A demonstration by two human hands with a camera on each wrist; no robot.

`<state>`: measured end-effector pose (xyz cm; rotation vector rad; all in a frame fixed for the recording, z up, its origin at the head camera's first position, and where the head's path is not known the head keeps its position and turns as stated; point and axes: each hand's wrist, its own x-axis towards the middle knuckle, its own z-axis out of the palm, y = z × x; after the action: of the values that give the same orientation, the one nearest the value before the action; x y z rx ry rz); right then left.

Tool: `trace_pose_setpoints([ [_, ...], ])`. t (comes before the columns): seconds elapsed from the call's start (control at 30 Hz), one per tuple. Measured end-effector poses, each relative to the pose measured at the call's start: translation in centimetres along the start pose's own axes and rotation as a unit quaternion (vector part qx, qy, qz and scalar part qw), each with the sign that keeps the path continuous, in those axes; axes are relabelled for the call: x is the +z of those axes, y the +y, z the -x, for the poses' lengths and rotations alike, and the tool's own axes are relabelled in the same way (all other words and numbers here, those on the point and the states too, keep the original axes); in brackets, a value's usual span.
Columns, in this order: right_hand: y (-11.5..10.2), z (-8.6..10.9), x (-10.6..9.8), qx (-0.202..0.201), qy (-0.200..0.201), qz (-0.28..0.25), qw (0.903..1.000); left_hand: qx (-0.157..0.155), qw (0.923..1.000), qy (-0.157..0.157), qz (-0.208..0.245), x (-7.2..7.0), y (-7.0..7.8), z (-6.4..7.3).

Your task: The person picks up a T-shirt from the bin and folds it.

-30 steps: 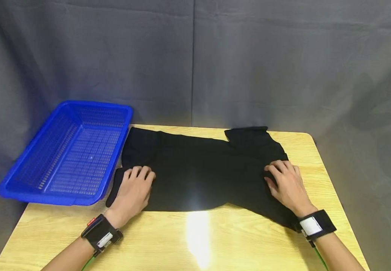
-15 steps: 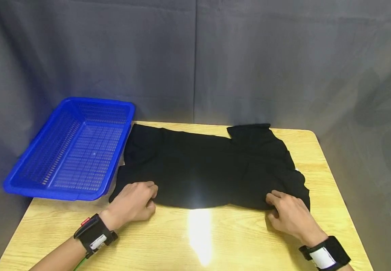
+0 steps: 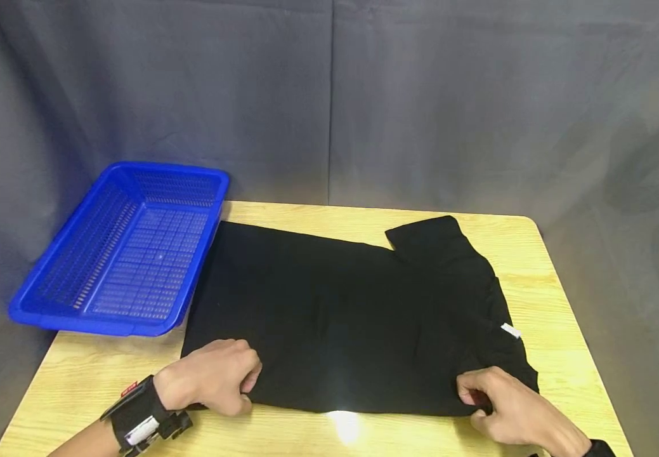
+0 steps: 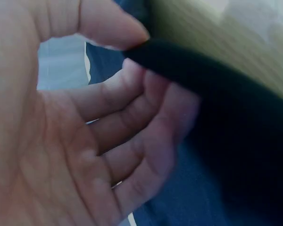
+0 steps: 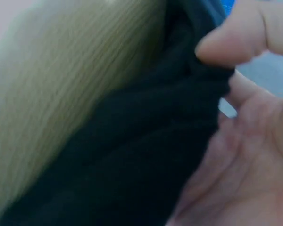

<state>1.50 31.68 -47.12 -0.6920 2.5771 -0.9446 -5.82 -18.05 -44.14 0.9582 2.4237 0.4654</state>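
Note:
A black T-shirt (image 3: pixel 340 317) lies spread across the table, its hem toward the left and its collar toward the right, where a small white label (image 3: pixel 510 330) shows. One short sleeve (image 3: pixel 426 238) sticks out at the far right. My left hand (image 3: pixel 215 376) pinches the shirt's near edge at the left; in the left wrist view the thumb (image 4: pixel 118 28) presses the cloth against the fingertips. Farther right, my right hand (image 3: pixel 508 406) pinches the same near edge, with bunched black cloth (image 5: pixel 146 136) under the thumb in the right wrist view.
A blue plastic basket (image 3: pixel 189 279) with perforated sides stands at the left, right beside the shirt's hem. Light wood tabletop (image 3: pixel 409 438) shows along the front and right. A grey curtain (image 3: pixel 420 101) hangs behind and around the table.
Both hands have moved toward the person and now pinch the near edge. The shirt's near side has been drawn closer, its cloth lies wider and flatter, and the white label has come into sight.

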Motion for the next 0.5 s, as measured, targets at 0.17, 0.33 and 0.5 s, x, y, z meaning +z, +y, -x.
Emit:
trace_pose_setpoints([
  [0.17,-0.5,1.1,0.1,0.039,-0.112,-0.139,0.9832,-0.01,0.9987,-0.05,-0.004,0.4,0.2,0.9],
  [0.33,-0.8,1.7,0.5,0.086,-0.193,-0.247,0.9456,0.001,0.9946,-0.103,-0.002,1.5,-0.2,1.3],
  [0.5,-0.8,2.1,1.5,0.079,-0.22,-0.281,0.9309,-0.003,0.9904,-0.137,-0.018,2.4,0.1,1.2],
])
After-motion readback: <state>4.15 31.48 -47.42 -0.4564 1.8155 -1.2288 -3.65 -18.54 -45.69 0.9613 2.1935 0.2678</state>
